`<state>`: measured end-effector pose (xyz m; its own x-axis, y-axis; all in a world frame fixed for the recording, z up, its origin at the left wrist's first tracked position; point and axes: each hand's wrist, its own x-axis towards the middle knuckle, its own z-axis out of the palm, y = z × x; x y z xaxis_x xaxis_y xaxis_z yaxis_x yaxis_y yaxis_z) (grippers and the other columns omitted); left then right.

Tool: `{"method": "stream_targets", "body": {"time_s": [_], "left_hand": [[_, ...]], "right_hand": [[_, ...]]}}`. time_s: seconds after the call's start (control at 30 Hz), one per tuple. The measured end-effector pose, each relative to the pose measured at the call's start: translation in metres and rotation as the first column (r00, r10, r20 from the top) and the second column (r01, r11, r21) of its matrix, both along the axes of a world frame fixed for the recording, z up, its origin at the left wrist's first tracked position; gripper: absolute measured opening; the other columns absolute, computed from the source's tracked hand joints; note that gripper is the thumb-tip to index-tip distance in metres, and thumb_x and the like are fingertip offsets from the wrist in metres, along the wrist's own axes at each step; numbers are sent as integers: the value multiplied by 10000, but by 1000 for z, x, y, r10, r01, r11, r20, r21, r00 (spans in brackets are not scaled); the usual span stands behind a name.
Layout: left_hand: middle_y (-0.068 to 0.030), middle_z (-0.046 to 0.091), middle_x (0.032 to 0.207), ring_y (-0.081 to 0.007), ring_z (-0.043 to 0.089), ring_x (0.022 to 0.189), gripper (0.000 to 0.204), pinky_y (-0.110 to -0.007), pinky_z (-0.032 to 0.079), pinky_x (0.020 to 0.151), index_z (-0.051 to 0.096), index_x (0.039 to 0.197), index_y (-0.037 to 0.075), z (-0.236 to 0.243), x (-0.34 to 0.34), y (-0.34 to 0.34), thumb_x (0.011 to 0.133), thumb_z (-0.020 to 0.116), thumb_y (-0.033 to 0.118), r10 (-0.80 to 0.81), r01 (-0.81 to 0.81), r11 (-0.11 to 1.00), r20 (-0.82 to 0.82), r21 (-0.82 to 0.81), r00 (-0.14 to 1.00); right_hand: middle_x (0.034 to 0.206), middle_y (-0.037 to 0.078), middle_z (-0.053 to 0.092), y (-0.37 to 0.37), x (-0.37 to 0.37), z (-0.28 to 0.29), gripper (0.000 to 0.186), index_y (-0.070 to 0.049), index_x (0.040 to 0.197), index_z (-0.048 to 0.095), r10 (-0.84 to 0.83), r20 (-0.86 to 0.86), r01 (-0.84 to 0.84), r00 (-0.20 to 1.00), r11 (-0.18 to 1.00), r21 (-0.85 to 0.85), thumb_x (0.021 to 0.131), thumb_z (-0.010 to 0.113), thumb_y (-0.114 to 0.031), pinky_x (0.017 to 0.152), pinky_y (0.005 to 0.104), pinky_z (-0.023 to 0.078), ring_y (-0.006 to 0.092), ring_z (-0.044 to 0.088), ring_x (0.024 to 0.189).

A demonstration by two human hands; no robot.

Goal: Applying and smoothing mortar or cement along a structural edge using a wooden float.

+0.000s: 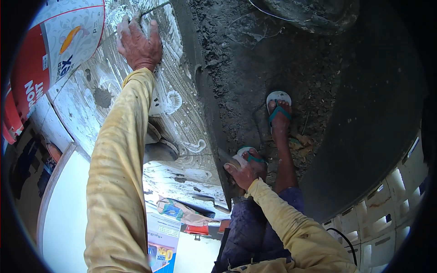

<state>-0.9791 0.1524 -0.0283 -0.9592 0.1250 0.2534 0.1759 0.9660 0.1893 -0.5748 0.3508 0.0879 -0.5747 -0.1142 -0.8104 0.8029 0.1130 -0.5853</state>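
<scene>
My left hand (pixel 139 45) rests with fingers apart on a tiled surface (pixel 175 132) smeared with wet, pale grey slurry. Lower down, my right hand (pixel 243 175) is closed beside the surface's mortar-coated edge (pixel 207 104). A greyish flat piece seems to lie by its fingers, but I cannot make out what it is. Nearer to me, a trowel (pixel 211 202) lies on the tiles next to a patterned cloth (pixel 180 210). A dark, rounded object (pixel 161 151) is partly hidden behind my left forearm.
A red and white printed container (pixel 68 41) stands at far left. At the top right is a mortar-stained tub (pixel 314 13). My feet, in flip-flops (pixel 278 107), are on rough, dark ground (pixel 246 82). A pierced block wall (pixel 378 223) curves along the lower right.
</scene>
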Motion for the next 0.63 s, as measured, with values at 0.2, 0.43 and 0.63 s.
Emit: {"method": "stream_targets", "body": {"time_s": [0.2, 0.43, 0.63], "left_hand": [[-165, 374, 1526, -318, 285, 1467, 621, -535, 146, 1176, 472, 1455, 177, 6, -1, 5, 959, 503, 550, 3, -3, 1000, 17, -22, 1000], [-162, 376, 1523, -322, 299, 1457, 632, -541, 146, 1173, 470, 1456, 175, -2, -2, 6, 961, 491, 567, -19, 19, 1000, -2, -13, 1000], [-153, 364, 1537, -322, 293, 1462, 657, -548, 160, 1170, 436, 1478, 195, 1, -4, -4, 968, 461, 609, -41, 41, 999, 44, -11, 998]], "right_hand": [[801, 184, 619, 31, -48, -57, 466, 0, 1005, 612, -275, 506, 332, 817, 943, -24, 965, 602, -464, 747, 443, 472, 362, 630, 808], [796, 184, 619, 50, -117, -199, 494, -29, 1000, 620, -55, -169, 90, 984, 975, 206, 1004, 488, -505, 726, 415, 471, 352, 609, 737], [883, 137, 711, 32, -158, -211, 664, -57, 1166, 644, -64, 40, 64, 997, 998, 20, 942, 498, -665, 821, 381, 495, 242, 687, 841]]}}
